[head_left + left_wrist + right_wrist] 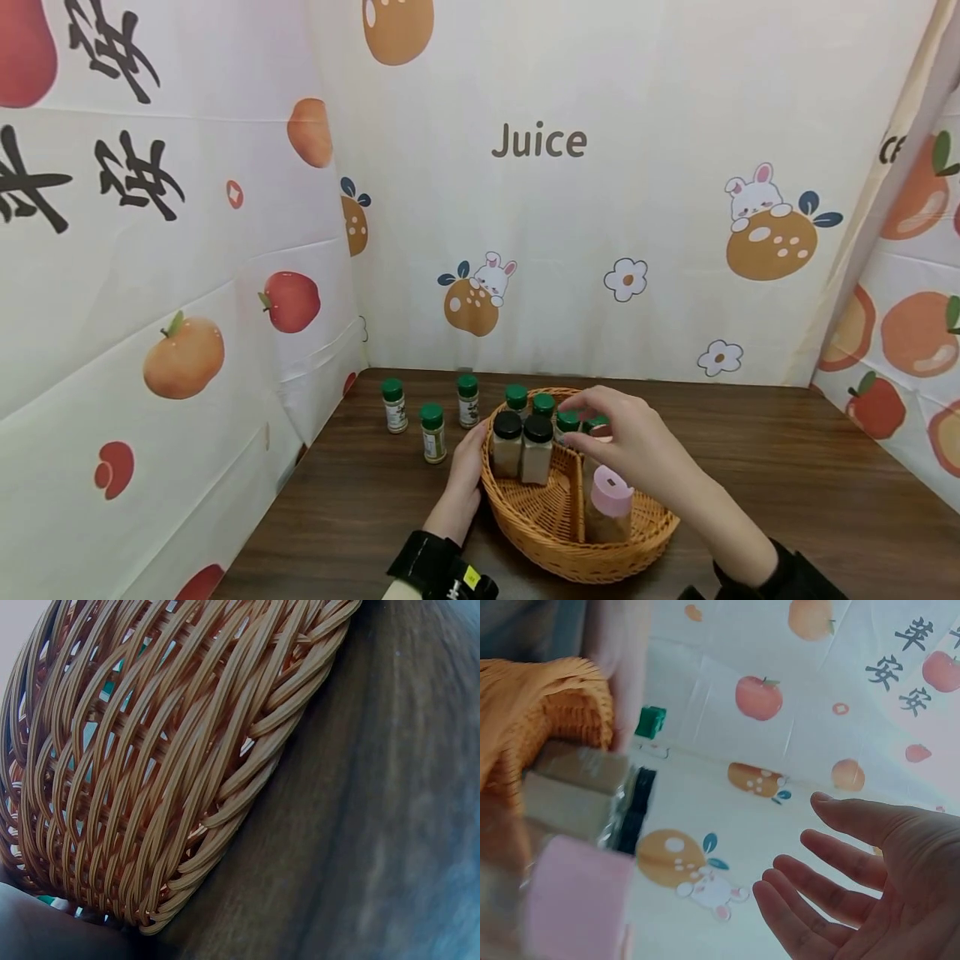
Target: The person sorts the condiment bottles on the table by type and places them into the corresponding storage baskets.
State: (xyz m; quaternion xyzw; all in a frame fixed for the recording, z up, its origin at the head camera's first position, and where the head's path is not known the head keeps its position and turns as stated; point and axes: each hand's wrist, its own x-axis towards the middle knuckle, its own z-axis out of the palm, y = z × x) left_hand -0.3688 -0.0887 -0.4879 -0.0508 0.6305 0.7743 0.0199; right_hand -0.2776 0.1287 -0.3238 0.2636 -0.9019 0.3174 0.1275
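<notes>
From the head view, my left hand (467, 467) is resting with straight fingers against the left outer wall of the wicker basket (525, 510), which is sitting near the middle of the desk (787, 467), a little toward the front edge. My right hand (633, 442) is hovering over the basket's far compartment, fingers loosely spread and holding nothing, just above a green-capped jar (567, 422) beside two black-capped jars (522, 447). A pink-capped jar (609, 504) is standing in the near right compartment. Three more green-capped bottles (432, 432) are standing on the desk toward its far left corner. From the left wrist view, the basket weave (150, 765) is filling the frame against the dark desk (390, 825). From the right wrist view, my right hand's fingers (847, 862) are showing apart and empty, with the pink cap (574, 900) blurred close by
</notes>
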